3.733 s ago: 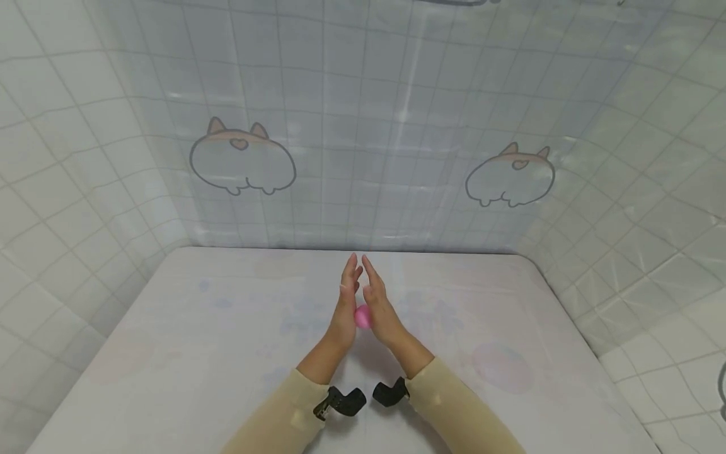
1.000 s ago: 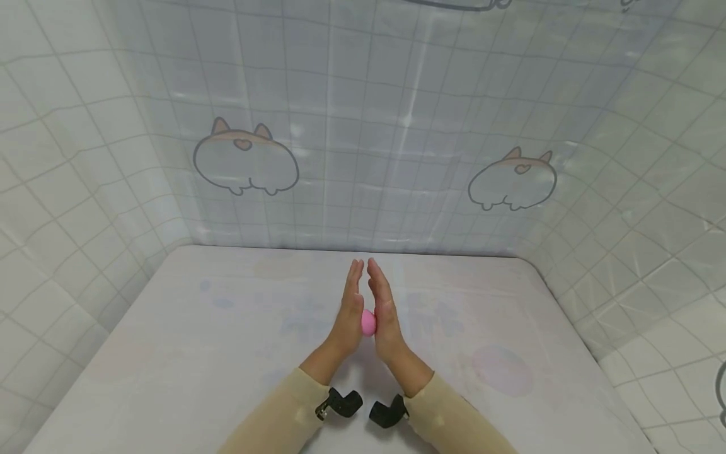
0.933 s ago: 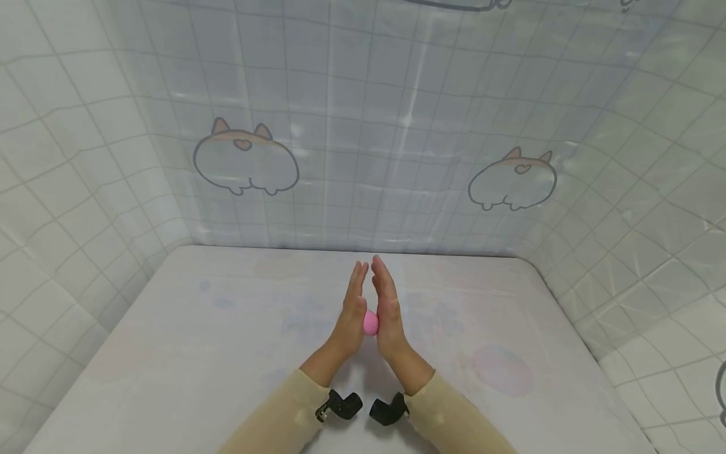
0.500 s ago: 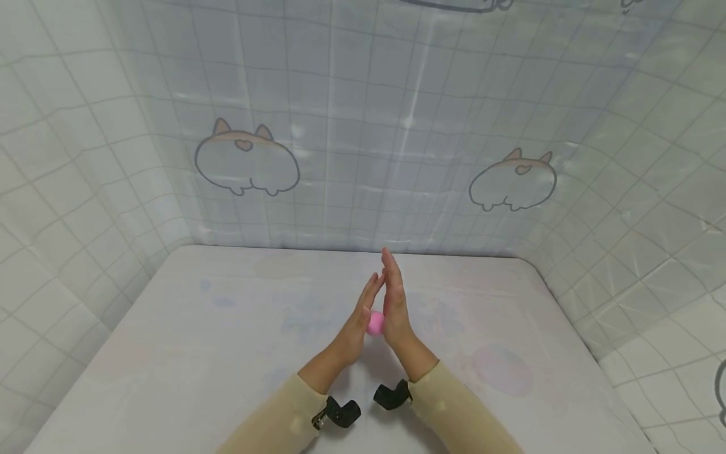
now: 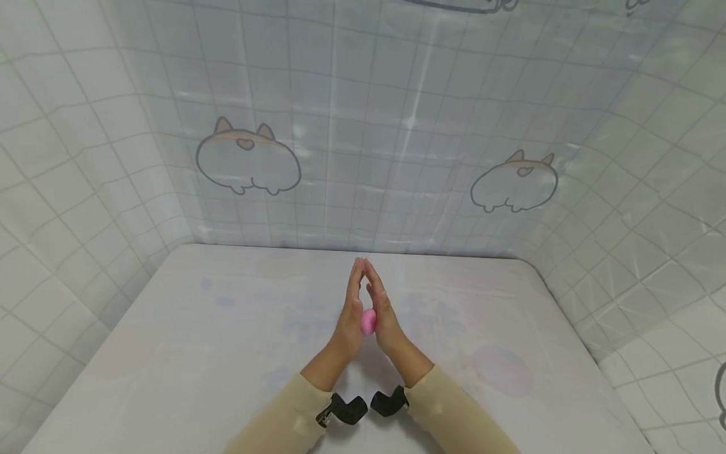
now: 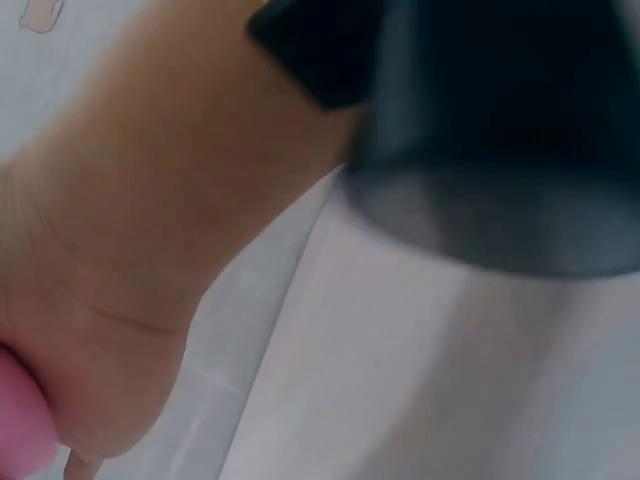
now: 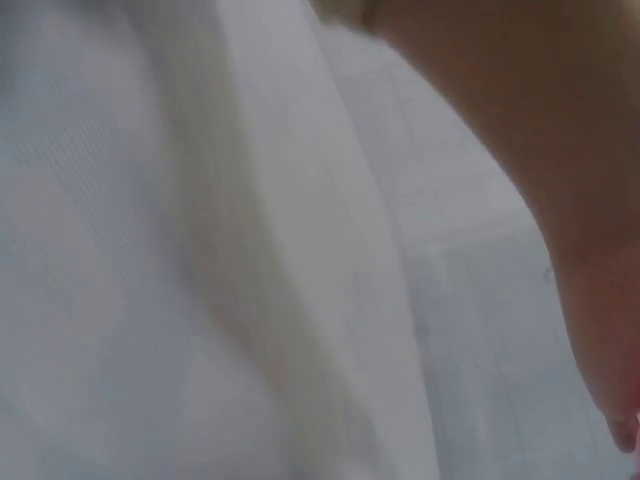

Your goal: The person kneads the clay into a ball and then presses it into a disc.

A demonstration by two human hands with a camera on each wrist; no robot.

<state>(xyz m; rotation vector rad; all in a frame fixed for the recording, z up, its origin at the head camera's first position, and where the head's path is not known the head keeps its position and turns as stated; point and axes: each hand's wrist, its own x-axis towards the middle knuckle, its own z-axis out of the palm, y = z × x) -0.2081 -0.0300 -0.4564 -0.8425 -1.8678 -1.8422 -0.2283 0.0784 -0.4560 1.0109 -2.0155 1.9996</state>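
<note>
From the head, judged mid-roll: pink ball point(image 5: 368, 321) pressed between the flat, straight-fingered left grip point(image 5: 347, 321) and right grip point(image 5: 386, 318) above mid-table point(image 5: 198, 353), edges well apart, calling for even pressure; from the left wrist, ball touching palm; from the right wrist, only a pink sliver.

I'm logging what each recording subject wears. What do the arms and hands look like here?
Both arms wear long, close-fitting beige sleeves that end at the wrists. The left hand and right hand are bare: no gloves, and no rings that show. A small black camera is strapped under each wrist.
</note>
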